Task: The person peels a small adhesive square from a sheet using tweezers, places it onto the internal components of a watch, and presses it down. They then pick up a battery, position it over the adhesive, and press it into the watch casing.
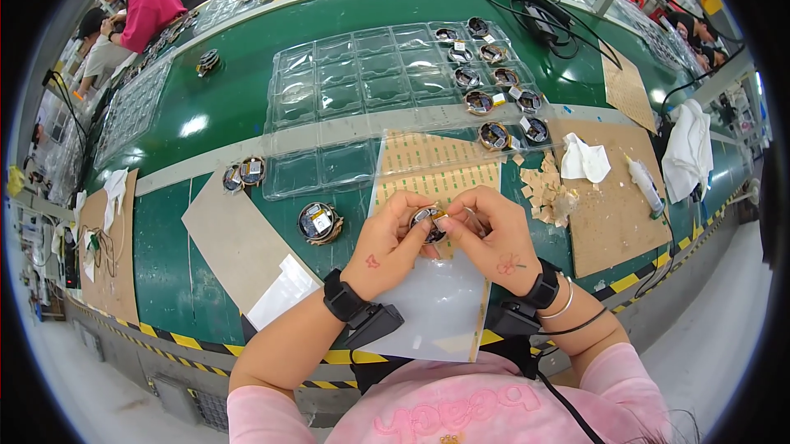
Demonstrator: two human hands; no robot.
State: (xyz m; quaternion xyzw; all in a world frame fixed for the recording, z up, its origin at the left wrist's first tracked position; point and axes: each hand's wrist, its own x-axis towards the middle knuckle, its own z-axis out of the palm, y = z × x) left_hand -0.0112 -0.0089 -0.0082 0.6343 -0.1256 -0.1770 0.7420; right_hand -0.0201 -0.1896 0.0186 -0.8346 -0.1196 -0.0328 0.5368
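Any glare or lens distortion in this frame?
Head view: glare spots on the green bench, glints across the clear tray; head view: the striped edge tape bows, corners go black; head view: the held round module is too small for fine detail.

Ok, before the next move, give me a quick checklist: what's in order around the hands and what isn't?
1. Small round dark module supported from both sides: ok, the left hand and right hand both pinch it.
2. Its inner parts seated: cannot tell, the hands cover much of it.
3. Loose round module with a white patch away from the left hand: ok, it sits apart on the green table.
4. Area beyond the right hand free of scraps: not ok, small flat tan pieces lie scattered there.
5. White plastic tube capped: cannot tell, too small.
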